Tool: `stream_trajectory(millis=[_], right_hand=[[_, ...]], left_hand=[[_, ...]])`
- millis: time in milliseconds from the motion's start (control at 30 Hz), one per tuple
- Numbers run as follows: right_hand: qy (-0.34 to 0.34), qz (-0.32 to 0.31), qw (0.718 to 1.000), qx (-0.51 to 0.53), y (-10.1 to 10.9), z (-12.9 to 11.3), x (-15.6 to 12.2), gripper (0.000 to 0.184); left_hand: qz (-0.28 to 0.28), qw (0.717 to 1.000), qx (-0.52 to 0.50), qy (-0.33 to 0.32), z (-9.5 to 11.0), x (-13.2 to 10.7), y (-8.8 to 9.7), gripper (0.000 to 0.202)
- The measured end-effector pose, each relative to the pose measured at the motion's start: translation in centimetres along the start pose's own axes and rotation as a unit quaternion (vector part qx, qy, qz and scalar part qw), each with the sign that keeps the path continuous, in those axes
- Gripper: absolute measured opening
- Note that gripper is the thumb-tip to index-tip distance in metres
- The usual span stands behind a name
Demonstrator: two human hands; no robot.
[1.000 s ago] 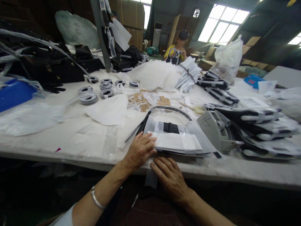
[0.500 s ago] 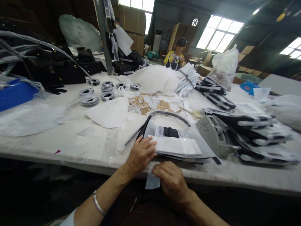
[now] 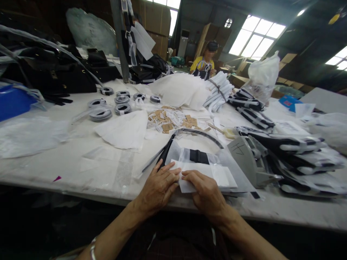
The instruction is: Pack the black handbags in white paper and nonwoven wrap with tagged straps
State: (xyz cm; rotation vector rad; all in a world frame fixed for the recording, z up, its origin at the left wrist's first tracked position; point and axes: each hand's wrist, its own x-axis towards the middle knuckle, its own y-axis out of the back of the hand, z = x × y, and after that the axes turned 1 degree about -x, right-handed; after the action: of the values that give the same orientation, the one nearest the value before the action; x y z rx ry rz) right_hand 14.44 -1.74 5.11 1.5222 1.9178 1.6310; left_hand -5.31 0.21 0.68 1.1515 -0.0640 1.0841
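Note:
A black handbag (image 3: 199,156) lies in front of me at the table's edge, mostly covered by thin white wrapping sheet (image 3: 238,171), its wrapped handle (image 3: 204,134) arching away from me. My left hand (image 3: 158,186) rests on the bag's near left side, fingers stretched out over the white paper. Beside it, my right hand (image 3: 207,187) has its fingertips closed on a white paper strip (image 3: 186,186), folded up against the bag's front. The strip's upper part is hidden under the fingers. To the right, a grey tape dispenser (image 3: 242,157) stands close to the bag.
Wrapped black-and-white bundles (image 3: 303,144) are stacked at right. Behind the bag lie scattered brown and white tags (image 3: 173,121), rolled straps (image 3: 123,108) and white sheets (image 3: 179,88). Black bags (image 3: 48,76) stand at far left. A person in yellow (image 3: 199,64) works across the table.
My right hand has come up from below the table's edge to the bag's front, bringing the hanging white strip with it. My left hand stays on the bag, and the view has shifted slightly.

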Motion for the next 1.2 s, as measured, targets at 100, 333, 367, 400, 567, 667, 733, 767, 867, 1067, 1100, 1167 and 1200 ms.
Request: stream_trajectory(millis=[100,333,367,400,567,667,733,767,867,1067,1100,1167,1200], right_hand=[[-0.047,-0.050,0.997,0.021,0.3,0.9,0.8,0.037],[-0.070,-0.071,0.994,0.033,0.4,2.1,3.0,0.016],[-0.079,-0.070,0.994,0.026,0.3,2.3,3.2,0.018],[-0.089,-0.071,0.993,0.020,0.2,2.5,3.4,0.019],[-0.115,-0.096,0.988,0.029,0.0,3.5,4.2,0.020],[-0.139,-0.111,0.983,0.047,-0.1,4.1,4.7,0.019],[-0.166,-0.120,0.977,0.052,-0.2,4.3,5.0,0.020],[-0.177,-0.126,0.975,0.053,-0.3,4.4,5.2,0.020],[-0.186,-0.136,0.972,0.056,-0.4,4.6,5.5,0.020],[-0.178,-0.159,0.970,0.044,-0.4,4.9,5.9,0.020],[-0.179,-0.165,0.969,0.036,-0.4,4.9,5.9,0.019],[-0.177,-0.176,0.968,0.015,-0.7,5.1,6.1,0.017],[-0.176,-0.180,0.968,0.003,-0.8,5.2,6.3,0.016]], left_hand=[[0.000,0.999,-0.015,0.046,0.7,0.3,0.1,0.025],[0.129,0.986,0.018,0.105,1.7,1.5,-2.4,0.011],[0.135,0.985,0.026,0.107,1.8,1.6,-2.6,0.013],[0.139,0.984,0.033,0.110,1.8,1.7,-2.7,0.014],[0.147,0.978,0.056,0.134,1.8,2.4,-2.8,0.016],[0.138,0.976,0.077,0.148,1.6,2.8,-2.9,0.018],[0.128,0.976,0.092,0.150,1.3,3.0,-2.8,0.019],[0.123,0.976,0.100,0.150,1.3,3.1,-2.8,0.018],[0.111,0.977,0.121,0.137,1.4,3.2,-2.3,0.012],[0.093,0.979,0.180,0.020,3.8,3.2,-1.4,0.019],[0.075,0.979,0.188,0.008,4.2,3.1,-1.6,0.021],[0.038,0.979,0.202,0.003,4.6,2.7,-2.2,0.025],[0.027,0.977,0.211,0.006,4.7,2.6,-2.5,0.027]])
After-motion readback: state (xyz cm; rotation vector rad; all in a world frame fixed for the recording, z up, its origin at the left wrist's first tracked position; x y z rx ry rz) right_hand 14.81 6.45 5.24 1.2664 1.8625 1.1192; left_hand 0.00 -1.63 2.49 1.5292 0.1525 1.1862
